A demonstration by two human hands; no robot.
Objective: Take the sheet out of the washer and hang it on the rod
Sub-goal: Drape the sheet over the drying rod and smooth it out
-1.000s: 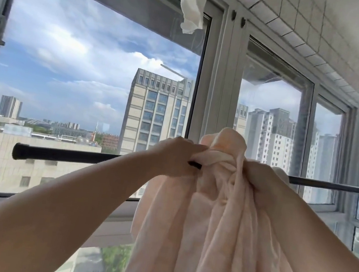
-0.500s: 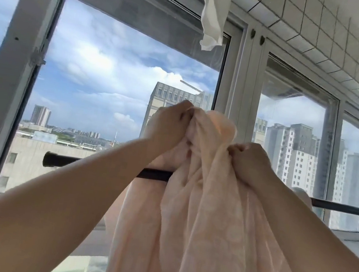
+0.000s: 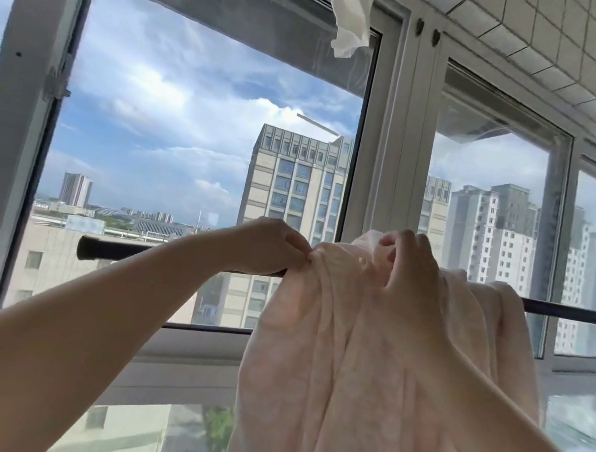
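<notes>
A pale pink sheet (image 3: 338, 365) drapes bunched over a black rod (image 3: 120, 250) that runs across in front of the window. The sheet's near side hangs down past the bottom of the view. My left hand (image 3: 266, 246) pinches the sheet's left edge right at the rod. My right hand (image 3: 411, 264) grips a gathered fold on top of the rod. More pink cloth (image 3: 506, 312) lies over the rod to the right of my right hand. The washer is out of sight.
A large window with a white frame (image 3: 378, 160) stands just behind the rod, city buildings beyond it. A white cloth (image 3: 351, 11) hangs from above at the top centre. The rod's capped left end is bare.
Both hands have come down from above the rod to its level, bringing the bunched top of the sheet onto the rod. The view has shifted a little.
</notes>
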